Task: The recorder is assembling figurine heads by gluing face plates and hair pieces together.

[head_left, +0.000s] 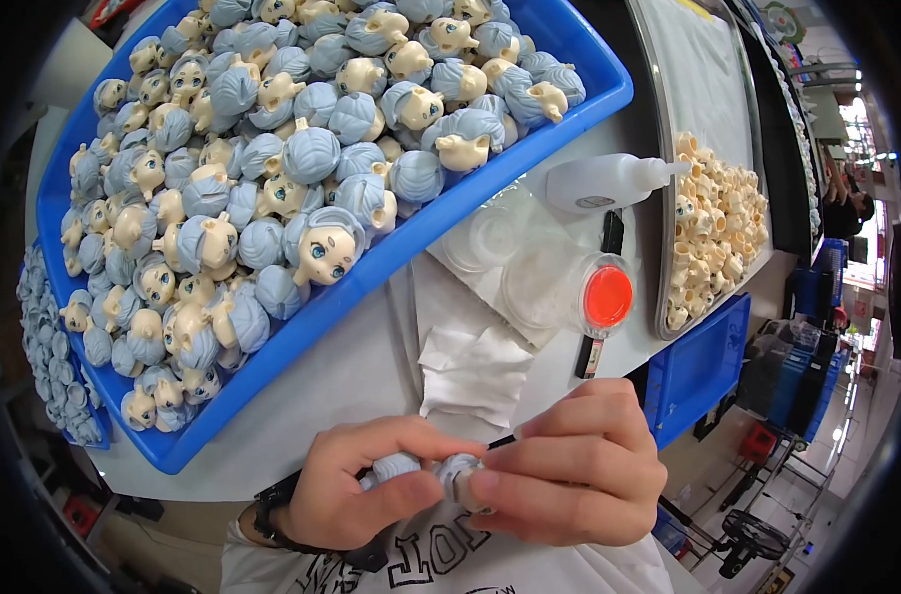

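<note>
Close to my chest, my left hand [347,485] is closed around a small doll head with pale blue hair [395,465]. My right hand [584,470] pinches the same piece from the right, its thumb and fingertips against the cream-coloured side. A thin dark strip or stick [501,442] shows between the fingers of the two hands; what it is I cannot make out. The fingers hide most of the held head. Just beyond them lies a folded white cloth [473,376].
A big blue bin [391,249] heaped with doll heads fills the far left. Right of it are a white squeeze bottle [599,184], clear round dishes [485,238] and a red-orange round pad [608,296]. A metal tray [658,198] holds cream parts [713,233]; a blue crate [703,366] sits below it.
</note>
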Motion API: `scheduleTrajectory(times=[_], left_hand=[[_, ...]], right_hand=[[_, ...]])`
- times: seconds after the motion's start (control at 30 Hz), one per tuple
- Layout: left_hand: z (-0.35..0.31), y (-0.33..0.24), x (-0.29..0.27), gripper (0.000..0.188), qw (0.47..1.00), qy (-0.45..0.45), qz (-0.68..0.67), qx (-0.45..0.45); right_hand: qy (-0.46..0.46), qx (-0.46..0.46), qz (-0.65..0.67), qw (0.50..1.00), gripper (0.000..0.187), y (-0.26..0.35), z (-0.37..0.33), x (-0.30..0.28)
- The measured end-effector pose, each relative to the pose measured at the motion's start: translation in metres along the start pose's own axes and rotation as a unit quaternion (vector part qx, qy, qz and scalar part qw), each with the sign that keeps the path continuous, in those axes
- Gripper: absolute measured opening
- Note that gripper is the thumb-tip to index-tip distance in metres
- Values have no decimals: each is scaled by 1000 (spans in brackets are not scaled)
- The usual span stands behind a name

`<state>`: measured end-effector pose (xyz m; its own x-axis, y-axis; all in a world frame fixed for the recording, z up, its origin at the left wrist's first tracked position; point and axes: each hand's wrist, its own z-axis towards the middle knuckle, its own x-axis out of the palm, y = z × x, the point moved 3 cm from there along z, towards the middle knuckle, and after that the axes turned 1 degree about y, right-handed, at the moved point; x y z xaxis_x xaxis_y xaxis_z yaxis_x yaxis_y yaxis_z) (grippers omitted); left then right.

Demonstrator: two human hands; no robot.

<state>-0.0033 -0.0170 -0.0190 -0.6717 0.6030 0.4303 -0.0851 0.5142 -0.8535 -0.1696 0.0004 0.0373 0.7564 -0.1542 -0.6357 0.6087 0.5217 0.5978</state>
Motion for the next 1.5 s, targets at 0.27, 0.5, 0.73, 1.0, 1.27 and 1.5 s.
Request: scheduleTrajectory(times=[0.27,0.5,0.73,1.0,1.27,1.5], left_hand=[[3,-4,8,54,999,-20,-33,3],[0,-4,5,38,998,35,-53,10],[-2,-3,5,37,997,34,-65,6],[-5,4,2,37,998,48,-17,32],[-2,4,9,40,992,29,-88,-90],[-1,6,6,43,994,79,-67,-19]], right_hand=[[-32,-11,-19,999,25,7,-6,2],[-53,-50,-7,997,23,6,-12,3],[-34,-25,-1,999,24,6,-12,4],[15,-20,-5,1000,35,7,-2,4],[-3,44,-60,997,29,4,-8,18],[-9,57,5,998,29,2,-4,23]])
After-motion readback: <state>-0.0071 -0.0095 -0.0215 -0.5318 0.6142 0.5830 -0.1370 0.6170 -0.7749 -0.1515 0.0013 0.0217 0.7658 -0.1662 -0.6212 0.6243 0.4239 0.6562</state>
